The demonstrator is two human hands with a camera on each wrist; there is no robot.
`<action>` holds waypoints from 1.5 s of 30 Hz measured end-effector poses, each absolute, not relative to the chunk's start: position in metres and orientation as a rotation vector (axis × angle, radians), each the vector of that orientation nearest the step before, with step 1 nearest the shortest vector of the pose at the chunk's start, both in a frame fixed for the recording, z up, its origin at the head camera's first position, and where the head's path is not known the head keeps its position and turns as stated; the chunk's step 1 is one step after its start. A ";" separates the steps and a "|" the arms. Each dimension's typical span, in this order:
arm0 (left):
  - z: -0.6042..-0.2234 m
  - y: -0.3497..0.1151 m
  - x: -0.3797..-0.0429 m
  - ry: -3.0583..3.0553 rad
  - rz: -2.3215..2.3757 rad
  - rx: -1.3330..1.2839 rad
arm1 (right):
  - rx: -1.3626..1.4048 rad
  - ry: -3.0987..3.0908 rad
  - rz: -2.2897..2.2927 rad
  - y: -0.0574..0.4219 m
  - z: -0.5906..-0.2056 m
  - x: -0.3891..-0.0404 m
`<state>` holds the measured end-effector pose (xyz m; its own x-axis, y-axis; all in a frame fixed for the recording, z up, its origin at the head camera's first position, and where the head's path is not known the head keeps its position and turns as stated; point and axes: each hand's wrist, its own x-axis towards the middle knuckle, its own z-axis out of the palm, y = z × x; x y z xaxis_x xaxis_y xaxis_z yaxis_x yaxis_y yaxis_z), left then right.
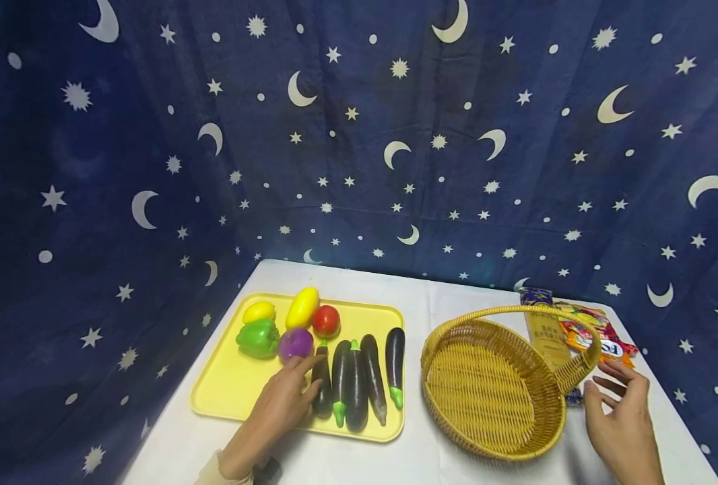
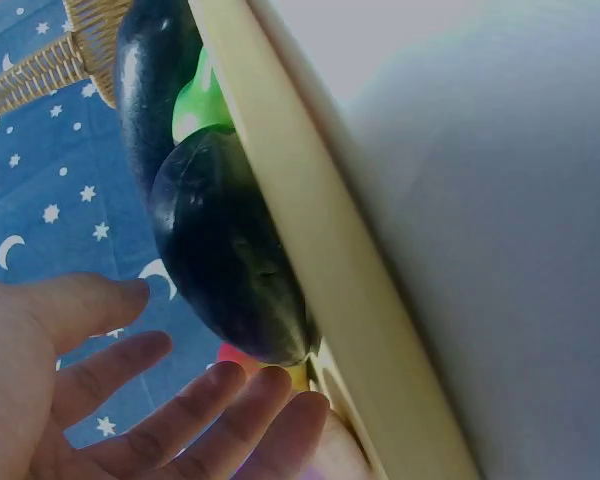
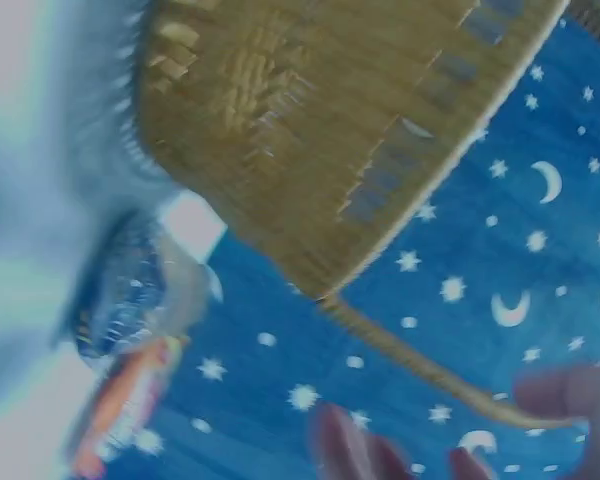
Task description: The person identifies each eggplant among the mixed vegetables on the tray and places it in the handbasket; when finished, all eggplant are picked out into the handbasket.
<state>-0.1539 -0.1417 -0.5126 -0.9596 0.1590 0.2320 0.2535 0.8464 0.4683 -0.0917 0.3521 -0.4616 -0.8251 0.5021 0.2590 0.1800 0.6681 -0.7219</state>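
My left hand (image 1: pixel 279 399) reaches over the yellow tray (image 1: pixel 225 391), its fingers spread loosely beside the leftmost eggplant (image 1: pixel 321 387). In the left wrist view the thumb and fingers stand apart, with an eggplant (image 2: pixel 225 245) just beyond them. Several more dark eggplants lie side by side along the tray's right part. To the right of the wicker basket (image 1: pixel 486 397), my right hand (image 1: pixel 624 421) is held with bent, parted fingers near the base of the basket's handle (image 1: pixel 577 369). Nothing shows in its grasp; in the right wrist view its fingertips are blurred.
A purple round vegetable (image 1: pixel 296 344), green bell pepper (image 1: pixel 258 338), tomato (image 1: pixel 326 321), lemon (image 1: pixel 258 312) and yellow mango-like fruit (image 1: pixel 302 308) fill the tray's back left. Behind the basket lie a long packet (image 1: pixel 547 330) and bright snack bags (image 1: pixel 598 330). A starry curtain (image 1: pixel 359 135) borders the table.
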 end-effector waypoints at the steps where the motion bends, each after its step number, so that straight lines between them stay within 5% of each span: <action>1: -0.513 -0.142 -0.153 -2.842 -0.766 -0.311 | -0.561 -2.505 1.054 0.359 -0.464 -0.097; 11: -0.519 -0.145 -0.149 -2.846 -0.884 -0.277 | -0.459 -2.935 1.584 0.390 -0.485 -0.124; 21: -0.522 -0.175 -0.144 -2.795 -1.189 -0.158 | -0.328 -2.975 1.621 0.397 -0.492 -0.124; 45: -0.530 -0.185 -0.152 -2.760 -1.410 -0.077 | -0.493 -2.925 1.580 0.372 -0.502 -0.106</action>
